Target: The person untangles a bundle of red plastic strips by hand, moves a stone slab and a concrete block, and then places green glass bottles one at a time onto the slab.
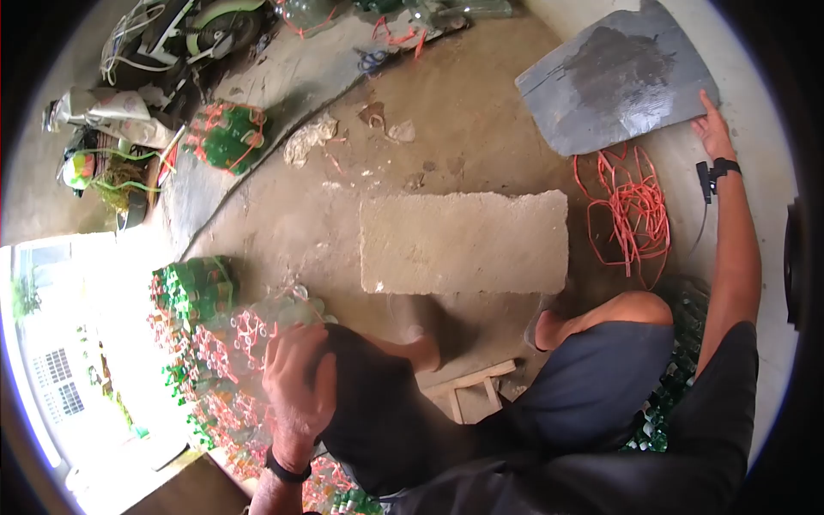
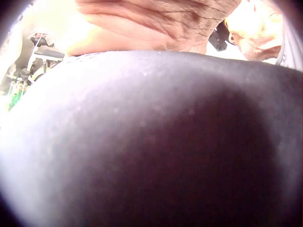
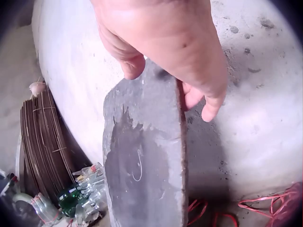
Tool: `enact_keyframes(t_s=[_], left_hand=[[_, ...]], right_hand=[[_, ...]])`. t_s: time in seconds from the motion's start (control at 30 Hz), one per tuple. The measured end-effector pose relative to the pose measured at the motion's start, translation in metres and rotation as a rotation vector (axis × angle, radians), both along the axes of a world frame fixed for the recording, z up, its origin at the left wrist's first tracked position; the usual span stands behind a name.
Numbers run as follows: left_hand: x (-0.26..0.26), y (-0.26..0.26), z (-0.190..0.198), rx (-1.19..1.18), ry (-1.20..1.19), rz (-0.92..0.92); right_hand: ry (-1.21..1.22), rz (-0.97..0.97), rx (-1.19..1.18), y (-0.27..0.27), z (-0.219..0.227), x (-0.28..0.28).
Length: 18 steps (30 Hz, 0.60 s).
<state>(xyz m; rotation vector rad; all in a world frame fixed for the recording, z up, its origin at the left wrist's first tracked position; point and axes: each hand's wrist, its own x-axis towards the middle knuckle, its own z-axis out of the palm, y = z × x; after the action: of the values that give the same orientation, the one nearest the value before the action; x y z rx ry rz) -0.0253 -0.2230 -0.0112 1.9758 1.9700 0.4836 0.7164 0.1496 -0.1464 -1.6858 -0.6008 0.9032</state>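
A flat grey slab (image 1: 558,103) with a dark wet patch on its face stands at the upper right of the head view. By its edge, my right hand (image 1: 711,133) grips it. The right wrist view shows the thumb on the face of the slab (image 3: 163,109) and the other fingers behind its edge. My left hand (image 1: 296,378) rests on the left knee, holding nothing. Dark cloth over the knee fills most of the left wrist view, below the palm (image 2: 142,26). Between the feet and the slab lies a rectangular rough block (image 1: 463,245).
Tangled red twine (image 1: 631,215) lies below the slab, beside the pale wall (image 1: 764,163). A small wooden frame (image 1: 472,386) is between the legs. Bundled green bottles (image 1: 227,137) stand left, with many more bottles (image 1: 193,287) nearer. A motorbike (image 1: 215,30) is parked at the far left.
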Motion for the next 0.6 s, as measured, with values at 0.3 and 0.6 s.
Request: enact_keyframes(t_s=[0.3,0.6], left_hand=[[-0.007,-0.01,0.001,0.06,-0.013,-0.029],[-0.008,-0.018,-0.001,0.136,-0.048,-0.028]], right_hand=[[-0.146,0.293,-0.125,-0.035,0.025,-0.007],[-0.157,0.552,-0.184,-0.072,0.091,-0.097]])
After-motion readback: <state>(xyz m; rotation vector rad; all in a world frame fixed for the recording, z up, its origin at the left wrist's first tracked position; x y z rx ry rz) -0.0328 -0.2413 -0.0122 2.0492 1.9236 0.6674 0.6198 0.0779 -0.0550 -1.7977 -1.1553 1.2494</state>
